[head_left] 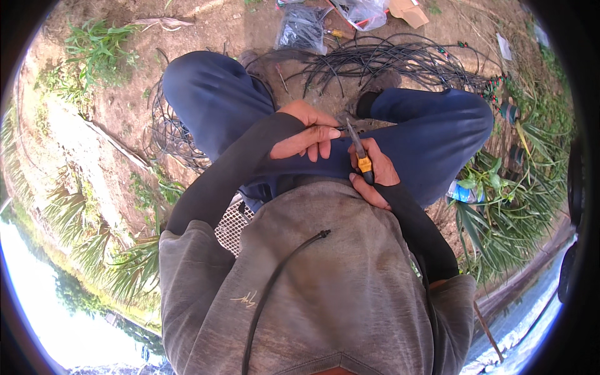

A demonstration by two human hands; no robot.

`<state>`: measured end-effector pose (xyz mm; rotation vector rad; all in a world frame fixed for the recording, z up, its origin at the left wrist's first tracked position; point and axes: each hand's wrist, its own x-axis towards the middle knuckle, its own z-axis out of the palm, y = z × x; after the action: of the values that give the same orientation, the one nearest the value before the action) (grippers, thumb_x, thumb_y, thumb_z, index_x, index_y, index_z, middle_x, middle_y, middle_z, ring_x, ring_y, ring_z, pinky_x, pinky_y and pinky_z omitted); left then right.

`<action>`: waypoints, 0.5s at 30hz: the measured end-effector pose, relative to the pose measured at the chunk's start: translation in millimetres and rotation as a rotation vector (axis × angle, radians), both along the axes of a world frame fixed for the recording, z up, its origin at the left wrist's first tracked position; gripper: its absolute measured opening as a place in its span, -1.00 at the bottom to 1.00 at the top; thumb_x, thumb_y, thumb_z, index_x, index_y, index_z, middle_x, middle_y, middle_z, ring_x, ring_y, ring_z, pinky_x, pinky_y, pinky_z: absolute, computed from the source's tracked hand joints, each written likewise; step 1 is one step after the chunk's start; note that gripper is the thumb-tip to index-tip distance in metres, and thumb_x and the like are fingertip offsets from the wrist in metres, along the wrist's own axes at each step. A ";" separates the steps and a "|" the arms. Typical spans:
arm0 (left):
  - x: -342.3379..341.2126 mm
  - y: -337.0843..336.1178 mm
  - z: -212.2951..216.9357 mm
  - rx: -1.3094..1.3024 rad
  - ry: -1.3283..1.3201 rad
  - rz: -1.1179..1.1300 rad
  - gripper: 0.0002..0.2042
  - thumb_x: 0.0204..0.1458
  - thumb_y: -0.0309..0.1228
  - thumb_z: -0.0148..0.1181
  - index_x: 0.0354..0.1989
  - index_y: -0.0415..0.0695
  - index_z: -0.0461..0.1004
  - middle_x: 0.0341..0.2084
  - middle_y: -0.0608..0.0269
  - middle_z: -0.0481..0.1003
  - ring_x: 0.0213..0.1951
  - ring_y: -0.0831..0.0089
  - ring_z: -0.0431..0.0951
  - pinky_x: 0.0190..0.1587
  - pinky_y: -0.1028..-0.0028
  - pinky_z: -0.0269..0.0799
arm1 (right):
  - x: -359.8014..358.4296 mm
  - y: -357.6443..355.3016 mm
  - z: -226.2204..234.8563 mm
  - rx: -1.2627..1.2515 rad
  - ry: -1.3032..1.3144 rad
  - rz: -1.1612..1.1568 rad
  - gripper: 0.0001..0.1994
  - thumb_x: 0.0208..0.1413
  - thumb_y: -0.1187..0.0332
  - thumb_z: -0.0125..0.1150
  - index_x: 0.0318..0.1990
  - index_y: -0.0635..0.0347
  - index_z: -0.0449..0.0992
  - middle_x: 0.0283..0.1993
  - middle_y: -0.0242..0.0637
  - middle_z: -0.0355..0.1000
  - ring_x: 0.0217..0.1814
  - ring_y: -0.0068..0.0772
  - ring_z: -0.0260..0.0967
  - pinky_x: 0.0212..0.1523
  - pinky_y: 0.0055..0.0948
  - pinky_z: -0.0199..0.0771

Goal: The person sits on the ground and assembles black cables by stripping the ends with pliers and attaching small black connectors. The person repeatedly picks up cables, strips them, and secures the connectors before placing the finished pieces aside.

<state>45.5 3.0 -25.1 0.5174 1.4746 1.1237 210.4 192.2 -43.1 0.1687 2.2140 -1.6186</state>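
My left hand (pixel 306 134) is closed in a pinch over my lap, thumb against fingers. A short, thin black piece (pixel 344 129) pokes out from its fingertips; its other end is hidden. In my right hand (pixel 381 167) is a pair of pliers (pixel 364 164) with yellow and black handles. The pliers' narrow metal jaws point up and to the left, close beside the black piece. Whether the jaws touch it I cannot tell. Both hands are above my blue trousers (pixel 209 100), and my legs are folded outward.
A large tangle of black cables (pixel 400 59) lies on the dirt beyond my feet, with another coil (pixel 172 134) at left. Plastic bags (pixel 302 28) and cardboard (pixel 409 11) are at the top. A bottle (pixel 465 192) lies among plants at right. A black cord (pixel 275 275) hangs over my shirt.
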 end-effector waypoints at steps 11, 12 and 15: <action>22.4 1.8 -20.9 0.280 1.086 0.083 -0.93 -0.03 -0.47 0.22 -0.42 -0.18 0.49 -0.68 0.20 0.44 -0.62 0.26 0.51 -0.58 0.38 0.37 | 0.5 -0.6 -6.8 -0.042 -0.052 0.010 -0.56 -0.23 0.60 0.06 -0.09 0.16 0.22 -0.35 -0.16 0.29 -0.30 -0.08 0.32 -0.22 -0.36 0.31; 23.7 2.6 -22.0 0.287 1.151 0.081 -0.93 -0.05 -0.47 0.23 -0.41 -0.18 0.49 -0.68 0.21 0.42 -0.63 0.26 0.50 -0.59 0.37 0.36 | 0.2 -0.8 -6.9 -0.040 -0.054 0.004 -0.56 -0.23 0.60 0.06 -0.09 0.15 0.22 -0.36 -0.17 0.29 -0.31 -0.09 0.32 -0.23 -0.37 0.31; 30.1 6.9 -24.3 0.272 1.297 0.120 -0.89 -0.12 -0.48 0.24 -0.39 -0.16 0.48 -0.69 0.24 0.37 -0.65 0.30 0.45 -0.62 0.35 0.33 | -0.7 -1.8 -7.2 -0.031 -0.092 -0.014 -0.56 -0.24 0.60 0.06 -0.09 0.13 0.22 -0.39 -0.20 0.28 -0.35 -0.14 0.31 -0.26 -0.40 0.30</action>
<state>75.7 9.9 -49.4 1.5508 2.4570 1.1043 209.7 190.4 -50.3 0.2452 2.1223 -1.6180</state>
